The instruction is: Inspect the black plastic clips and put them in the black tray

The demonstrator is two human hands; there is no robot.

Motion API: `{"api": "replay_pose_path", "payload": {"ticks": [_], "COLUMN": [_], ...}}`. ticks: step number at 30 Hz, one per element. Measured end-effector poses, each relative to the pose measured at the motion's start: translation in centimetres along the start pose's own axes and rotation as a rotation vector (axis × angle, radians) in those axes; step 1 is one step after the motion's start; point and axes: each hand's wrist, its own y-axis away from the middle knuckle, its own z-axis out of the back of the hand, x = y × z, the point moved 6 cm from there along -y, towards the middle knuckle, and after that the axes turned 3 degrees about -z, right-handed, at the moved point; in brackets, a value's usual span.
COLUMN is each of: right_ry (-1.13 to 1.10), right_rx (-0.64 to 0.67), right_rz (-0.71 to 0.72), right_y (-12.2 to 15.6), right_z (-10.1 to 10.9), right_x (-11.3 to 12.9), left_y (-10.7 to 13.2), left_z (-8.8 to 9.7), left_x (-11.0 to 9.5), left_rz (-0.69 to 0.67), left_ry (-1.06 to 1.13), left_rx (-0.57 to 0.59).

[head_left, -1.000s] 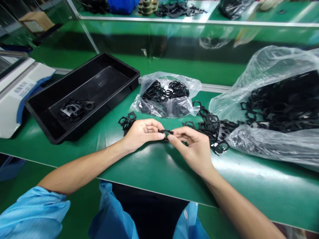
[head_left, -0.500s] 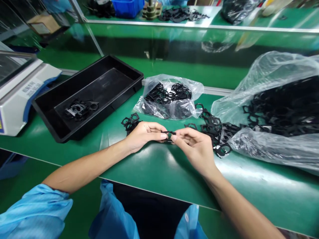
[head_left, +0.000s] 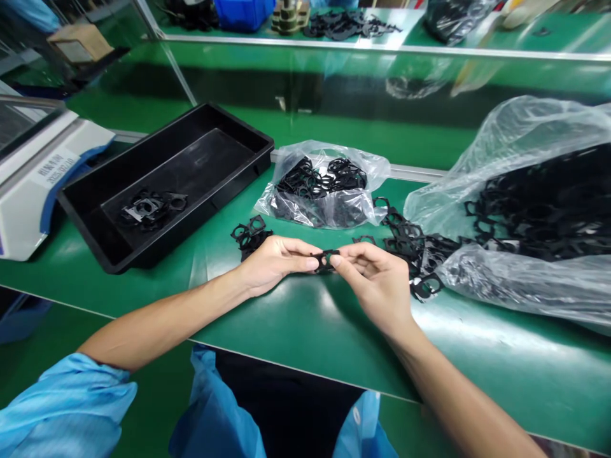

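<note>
Between my two hands is a small black frame part with a round opening (head_left: 326, 266), held above the green bench. My left hand (head_left: 274, 262) pinches its left end between thumb and fingers. The thumb and fingers of my right hand (head_left: 377, 273) grip its right end. Just behind my left hand lies a small heap of black frame parts (head_left: 248, 235). To the right of my right hand, a larger pile of black frame parts (head_left: 405, 245) spreads toward an open plastic bag (head_left: 515, 280).
A black tray (head_left: 229, 181) with several parts inside stands at the left, beside a white weighing scale (head_left: 33, 178). Behind my hands sits a smaller clear bag (head_left: 329, 210) of black parts. A glass-like panel and a shelf with a blue bin (head_left: 243, 14) are beyond.
The black frame part has tilted so its flat face and opening show more. Both hands stay nearly in place, still gripping it.
</note>
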Motion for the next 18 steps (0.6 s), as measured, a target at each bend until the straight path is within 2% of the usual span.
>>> {"api": "replay_pose_path", "payload": {"ticks": [5, 8, 14, 18], "right_ry": [0.088, 0.173, 0.202, 0.253], "right_rx": [-0.042, -0.064, -0.061, -0.071], "right_rz": [0.080, 0.119, 0.120, 0.154], "right_y": [0.34, 0.57, 0.58, 0.65], "right_z": [-0.14, -0.21, -0.30, -0.37], "right_x": [0.22, 0.47, 0.43, 0.53], "left_y": [0.12, 0.19, 0.19, 0.35], "left_z": [-0.02, 0.18, 0.52, 0.46], "left_x": [0.05, -0.22, -0.57, -0.74], "left_rz": [-0.017, -0.073, -0.141, -0.167], "left_ry": [-0.025, -0.105, -0.325, -0.395], "left_rx": [-0.038, -0.071, -0.085, -0.099]}}
